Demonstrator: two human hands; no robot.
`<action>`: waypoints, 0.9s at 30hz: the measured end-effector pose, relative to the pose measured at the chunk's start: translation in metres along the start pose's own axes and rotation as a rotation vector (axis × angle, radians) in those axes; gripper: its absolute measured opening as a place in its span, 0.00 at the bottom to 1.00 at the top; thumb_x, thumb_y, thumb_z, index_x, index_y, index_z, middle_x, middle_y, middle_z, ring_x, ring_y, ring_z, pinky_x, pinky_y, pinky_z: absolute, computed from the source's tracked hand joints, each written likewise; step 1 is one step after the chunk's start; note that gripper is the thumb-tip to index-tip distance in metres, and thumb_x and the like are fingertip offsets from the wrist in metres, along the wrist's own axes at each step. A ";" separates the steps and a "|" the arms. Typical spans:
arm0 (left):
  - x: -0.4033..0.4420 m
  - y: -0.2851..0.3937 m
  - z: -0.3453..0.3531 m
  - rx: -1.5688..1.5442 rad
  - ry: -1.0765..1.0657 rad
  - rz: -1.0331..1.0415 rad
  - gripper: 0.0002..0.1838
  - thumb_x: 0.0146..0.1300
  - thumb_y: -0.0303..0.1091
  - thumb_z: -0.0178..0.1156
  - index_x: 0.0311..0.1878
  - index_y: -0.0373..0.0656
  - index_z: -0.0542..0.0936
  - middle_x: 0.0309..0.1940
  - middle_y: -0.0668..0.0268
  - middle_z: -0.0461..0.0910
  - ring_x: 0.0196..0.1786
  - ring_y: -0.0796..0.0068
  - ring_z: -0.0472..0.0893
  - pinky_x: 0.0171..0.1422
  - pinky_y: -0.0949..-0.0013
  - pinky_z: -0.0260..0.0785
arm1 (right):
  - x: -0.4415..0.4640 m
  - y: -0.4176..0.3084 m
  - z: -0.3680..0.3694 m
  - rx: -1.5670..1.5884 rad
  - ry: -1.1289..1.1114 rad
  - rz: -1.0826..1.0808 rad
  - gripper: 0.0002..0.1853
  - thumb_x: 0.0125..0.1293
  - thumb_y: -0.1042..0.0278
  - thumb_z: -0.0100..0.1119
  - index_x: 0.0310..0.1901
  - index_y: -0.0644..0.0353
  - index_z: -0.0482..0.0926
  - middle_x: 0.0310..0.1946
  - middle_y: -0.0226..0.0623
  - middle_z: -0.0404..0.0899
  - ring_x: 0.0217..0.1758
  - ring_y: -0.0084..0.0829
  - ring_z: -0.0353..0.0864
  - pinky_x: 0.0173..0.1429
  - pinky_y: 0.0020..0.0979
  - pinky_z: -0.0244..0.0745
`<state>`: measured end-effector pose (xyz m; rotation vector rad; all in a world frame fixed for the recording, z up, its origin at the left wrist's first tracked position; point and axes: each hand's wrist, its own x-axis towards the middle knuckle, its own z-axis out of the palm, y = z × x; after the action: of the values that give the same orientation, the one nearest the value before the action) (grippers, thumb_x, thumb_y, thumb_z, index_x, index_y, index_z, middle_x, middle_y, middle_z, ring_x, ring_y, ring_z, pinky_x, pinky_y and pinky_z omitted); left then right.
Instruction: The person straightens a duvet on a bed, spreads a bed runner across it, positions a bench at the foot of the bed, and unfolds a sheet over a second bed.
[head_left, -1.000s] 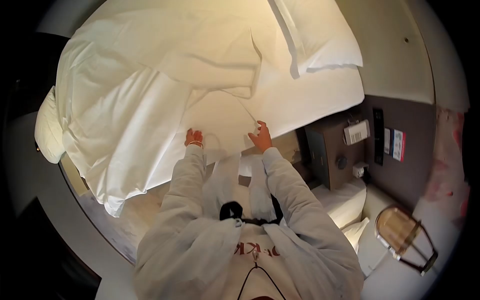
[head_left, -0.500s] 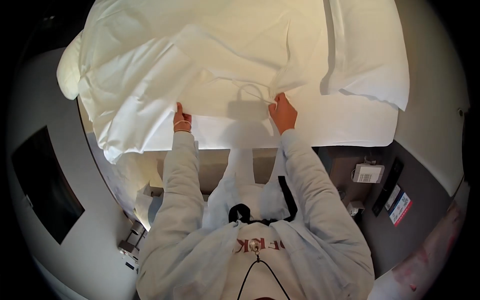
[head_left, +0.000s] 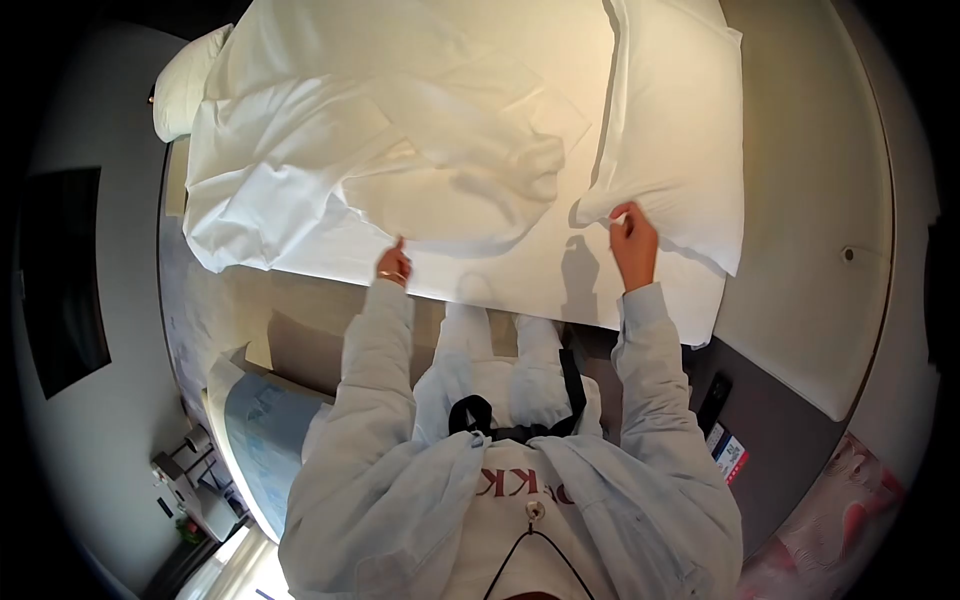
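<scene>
A white duvet [head_left: 450, 195] lies rumpled across the bed, its near edge running to my left hand. My left hand [head_left: 395, 262] is closed at that edge, thumb side up, with a thin band at the wrist. Over the near end of a white pillow [head_left: 680, 130] is my right hand [head_left: 634, 245], its fingers curled in and no cloth visible between them. Its shadow falls on the white bottom sheet [head_left: 540, 270] to the left, apart from the hand.
A second pillow [head_left: 190, 85] is at the far left end. The padded headboard [head_left: 800, 200] stands on the right. Below it, a dark bedside surface [head_left: 770, 430] carries a printed card [head_left: 728, 455]. A blue-and-white chair-like item [head_left: 265, 425] is beside me at left. A dark screen [head_left: 65, 280] hangs on the wall.
My right hand has let go of the duvet and moved right to the pillow. The duvet's right part now lies puffed and folded back. My left hand has shifted slightly right and nearer me.
</scene>
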<state>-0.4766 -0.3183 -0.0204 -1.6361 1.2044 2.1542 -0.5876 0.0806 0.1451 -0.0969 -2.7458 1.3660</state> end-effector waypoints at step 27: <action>-0.012 -0.025 -0.009 0.139 -0.374 0.067 0.13 0.58 0.38 0.53 0.45 0.44 0.70 0.32 0.65 0.77 0.29 0.77 0.76 0.33 0.75 0.68 | 0.095 -0.043 0.107 -0.490 -0.520 -0.546 0.13 0.39 0.73 0.63 0.32 0.59 0.77 0.30 0.37 0.77 0.43 0.36 0.72 0.48 0.35 0.66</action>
<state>-0.4512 -0.3047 -0.0229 -1.0882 1.2691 2.2269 -0.6931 -0.0223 0.1186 1.0308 -3.0785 0.6212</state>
